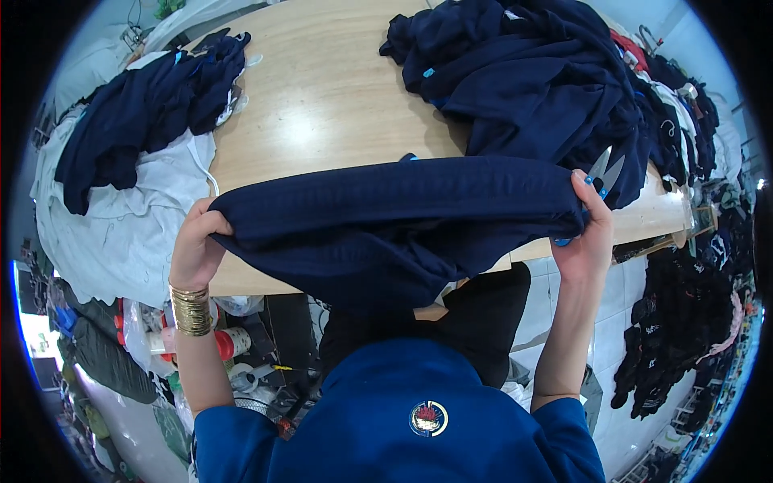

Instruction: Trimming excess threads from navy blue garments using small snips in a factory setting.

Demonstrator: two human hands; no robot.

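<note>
While left hand (197, 249) pinches one end of navy garment (378, 205), right hand (592, 233) clamps other end, scissors (613, 175) also in its grasp, blades pointing away. Garment stretched between both hands, over near edge of table (314, 105); navy pile (531, 88) beyond, white fabric (113, 241) left.

Most fingers of the left hand (200, 245) are hidden behind the stretched navy garment (378, 197); the right hand (586, 233) covers much of the handles of the scissors (615, 174), whose blades stick out beyond it; a small blue thing (409, 157) at the garment's upper edge shows too little to identify; the navy cloth pile (531, 88) is cut off by the top edge, the blue T-shirt (362, 427) by the lower one; print on the black clothes (672, 310) is too small to read.
</note>
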